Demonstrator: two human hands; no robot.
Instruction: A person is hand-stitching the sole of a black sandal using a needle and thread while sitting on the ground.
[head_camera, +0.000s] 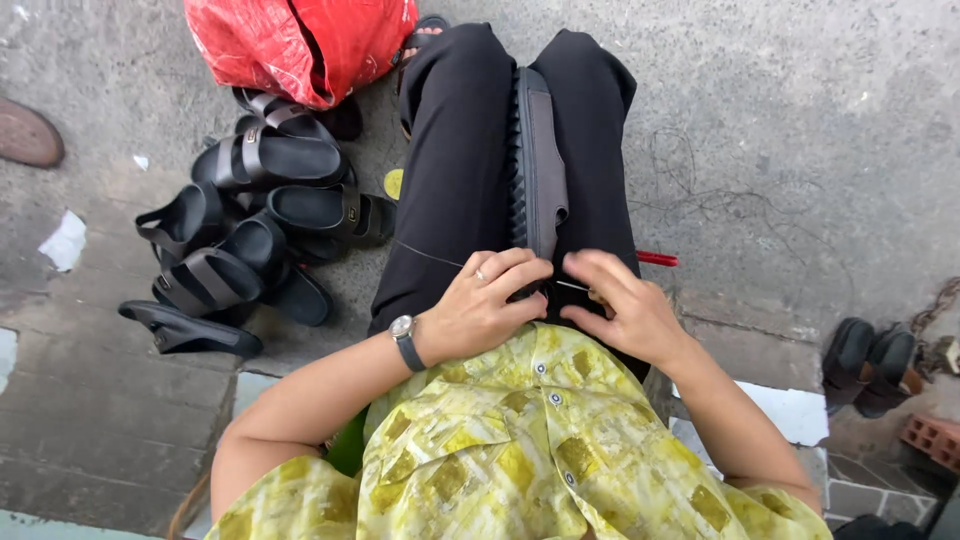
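Observation:
A black sandal with a grey strap (538, 165) stands on its edge, clamped between my knees in black trousers. My left hand (485, 305), with a ring and a wristwatch, grips the near end of the sandal. My right hand (618, 305) pinches a thin metal needle or awl right beside the left fingers, at the sandal's heel. A thin thread (425, 254) runs from the sandal leftward across my left thigh. The tool's tip is hidden by my fingers.
A pile of several black sandals (245, 235) lies on the concrete to the left, below a red plastic bag (300, 40). A red-handled tool (657, 259) lies by my right knee. Another pair of sandals (870, 365) and a brick (935, 438) sit at the right.

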